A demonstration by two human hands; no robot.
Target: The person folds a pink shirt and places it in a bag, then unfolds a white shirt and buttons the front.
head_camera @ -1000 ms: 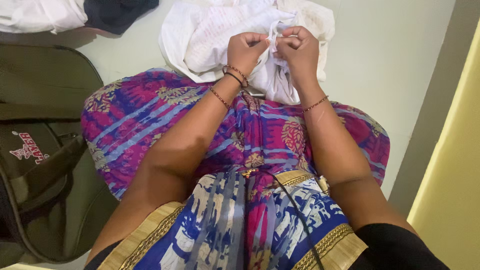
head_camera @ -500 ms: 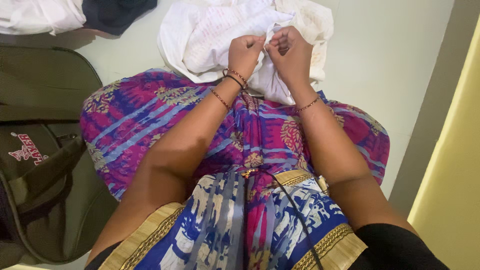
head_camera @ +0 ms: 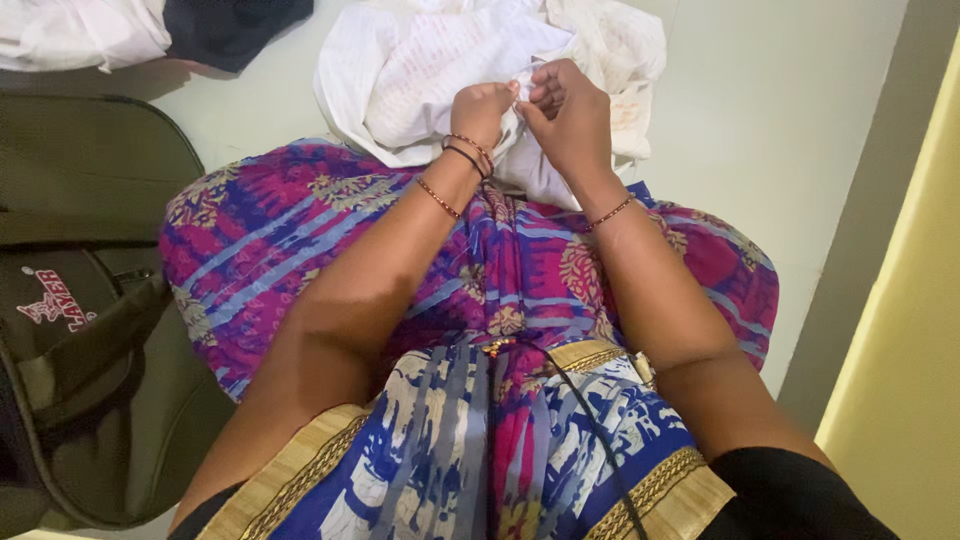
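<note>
hands: left hand (head_camera: 481, 110) and right hand (head_camera: 566, 112), close together, knuckles nearly touching, both clenched on a fold of the crumpled white cotton cloth (head_camera: 420, 70); fingertips pinch the fabric between them. thin beaded bangles on both wrists.
cloth: heaped on the pale floor (head_camera: 760, 110) just beyond the knees, its near edge lying over the purple, pink and blue patterned sari (head_camera: 300, 230) that covers the lap.
surroundings: olive-green fabric bag with dark straps (head_camera: 90, 330) at the person's left, beside the knee; white garment (head_camera: 80, 30) and dark blue garment (head_camera: 235, 25) at the far left; yellow wall (head_camera: 915, 380) at the right.
</note>
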